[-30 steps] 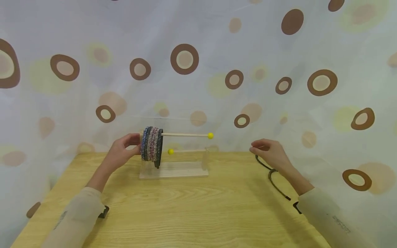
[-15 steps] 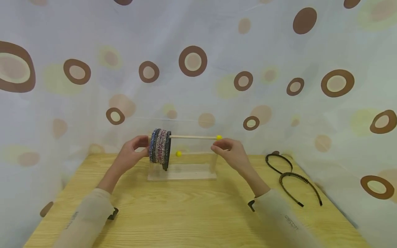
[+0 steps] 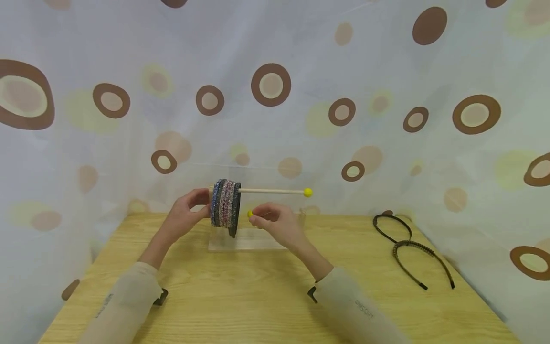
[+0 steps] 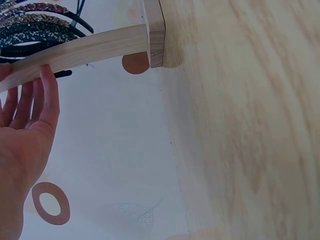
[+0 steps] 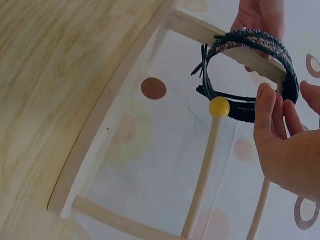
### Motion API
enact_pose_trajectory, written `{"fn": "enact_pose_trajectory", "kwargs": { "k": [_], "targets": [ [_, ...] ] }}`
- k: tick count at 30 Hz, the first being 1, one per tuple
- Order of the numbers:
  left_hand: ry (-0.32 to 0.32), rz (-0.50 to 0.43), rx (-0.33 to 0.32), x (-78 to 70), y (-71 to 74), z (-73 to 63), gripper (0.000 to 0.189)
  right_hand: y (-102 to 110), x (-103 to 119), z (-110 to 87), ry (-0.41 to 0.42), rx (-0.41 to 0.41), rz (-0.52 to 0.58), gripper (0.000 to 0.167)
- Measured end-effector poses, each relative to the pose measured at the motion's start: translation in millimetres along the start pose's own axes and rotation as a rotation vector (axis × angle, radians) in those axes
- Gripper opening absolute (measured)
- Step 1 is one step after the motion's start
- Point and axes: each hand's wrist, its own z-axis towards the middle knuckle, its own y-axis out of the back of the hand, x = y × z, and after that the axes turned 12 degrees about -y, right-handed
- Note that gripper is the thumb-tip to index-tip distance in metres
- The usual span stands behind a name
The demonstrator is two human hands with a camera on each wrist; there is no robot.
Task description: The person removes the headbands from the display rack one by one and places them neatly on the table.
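Note:
My left hand (image 3: 185,212) grips the wooden upright (image 4: 100,46) of a small headband stand, thumb and fingers on opposite sides of it. Several glittery headbands (image 3: 225,203) in blue, pink, silver and black hang together at the left end of the stand's upper rod (image 3: 270,191). My right hand (image 3: 279,224) is just right of the headbands, below that rod. From the head it seems to overlap the yellow ball (image 5: 219,107) of the lower rod, but the right wrist view shows the two apart. Its fingers (image 5: 265,112) are slightly bent and hold nothing.
Two thin dark headbands (image 3: 423,265) lie on the right side of the wooden table (image 3: 240,296); one has a coiled-looking band. The upper rod ends in a yellow ball (image 3: 307,192), pointing right. Behind the stand hangs a pale curtain (image 3: 301,48) with brown circles.
My right hand has moved left from beside the loose headbands, past the upper rod's end, to near the hanging headbands. The left hand keeps its hold; the head view has turned slightly left.

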Motion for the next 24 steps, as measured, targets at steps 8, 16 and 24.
{"fn": "enact_pose_trajectory", "kwargs": {
  "k": [8,16,24],
  "targets": [
    [-0.009,-0.009,-0.008,1.0,-3.3,-1.8,0.048,-30,-1,4.6,-0.023,-0.029,0.015,0.032],
    [-0.011,-0.008,-0.022,0.8,-2.0,-0.9,0.048,-49,1,12.1,0.015,-0.072,0.008,0.024],
    [-0.014,-0.012,-0.025,1.9,-1.6,0.7,0.048,-50,-2,15.1,0.016,-0.061,0.010,0.016]
  ]
}}
